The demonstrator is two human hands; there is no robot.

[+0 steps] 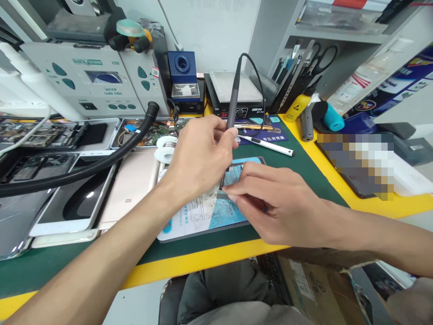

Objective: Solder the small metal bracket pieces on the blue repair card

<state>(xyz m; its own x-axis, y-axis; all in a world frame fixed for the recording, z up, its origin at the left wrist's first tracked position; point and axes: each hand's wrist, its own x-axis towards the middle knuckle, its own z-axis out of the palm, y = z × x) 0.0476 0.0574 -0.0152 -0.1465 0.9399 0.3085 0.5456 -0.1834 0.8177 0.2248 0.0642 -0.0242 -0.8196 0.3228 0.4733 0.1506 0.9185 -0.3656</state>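
As our left hand grasps the corded tool, our right hand pinches.
What it holds over the mat, we cannot tell.

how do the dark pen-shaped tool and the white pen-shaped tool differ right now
The dark tool is held steeply upright in the left hand, while the white tool lies on the bench. The dark tool is corded; the white tool looks cordless. The dark tool is dark grey, whereas the white tool is mostly white with a black end. Both are slim and long.
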